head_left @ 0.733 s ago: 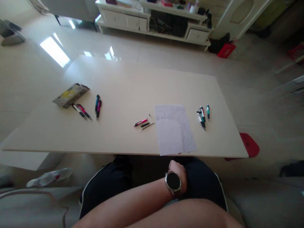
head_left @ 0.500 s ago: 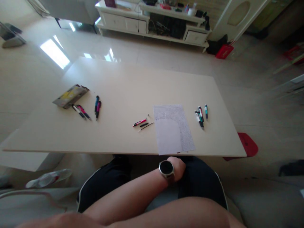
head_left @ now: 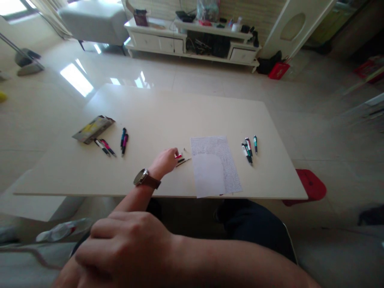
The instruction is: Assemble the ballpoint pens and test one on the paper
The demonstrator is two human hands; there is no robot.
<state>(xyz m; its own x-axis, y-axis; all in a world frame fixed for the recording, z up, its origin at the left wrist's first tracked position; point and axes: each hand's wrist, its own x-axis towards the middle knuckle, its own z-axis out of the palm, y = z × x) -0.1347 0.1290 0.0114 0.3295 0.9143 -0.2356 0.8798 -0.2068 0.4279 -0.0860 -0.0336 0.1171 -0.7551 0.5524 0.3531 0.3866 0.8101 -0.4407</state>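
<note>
The left hand (head_left: 164, 163) is partly covering the pink pen (head_left: 179, 156); whether its fingers are grasping, I cannot tell. At its seven o'clock, the right hand (head_left: 129, 244) is curling, hold unclear.

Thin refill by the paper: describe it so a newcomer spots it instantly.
On the white table, find the paper at the near edge. Look just left of it, beside the left hand. The thin refill is the long, slender dark stick, unlike the shorter, thicker black piece beside it and the pink piece beyond.
</note>
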